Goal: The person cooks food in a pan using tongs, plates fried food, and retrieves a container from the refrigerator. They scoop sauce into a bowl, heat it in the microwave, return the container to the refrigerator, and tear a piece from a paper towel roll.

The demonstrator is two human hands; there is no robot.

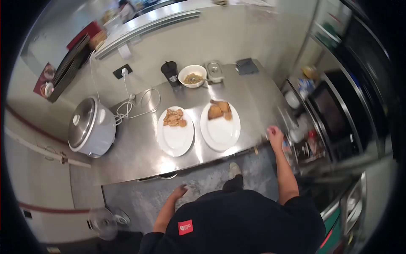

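Silver-grey counter (139,144), two white plates (175,139) on it bearing orange-brown food (173,118), black cup (168,70) with white logo (173,78) at its back, white-and-silver rice cooker (99,133) at its left end, black shirt (249,224) with red patch (185,227) before it

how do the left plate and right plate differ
The left plate holds small, paler chunks; the right plate holds larger, browner pieces. The left plate sits nearer the cooker; the right plate, nearer the right hand. Both are white and oval.
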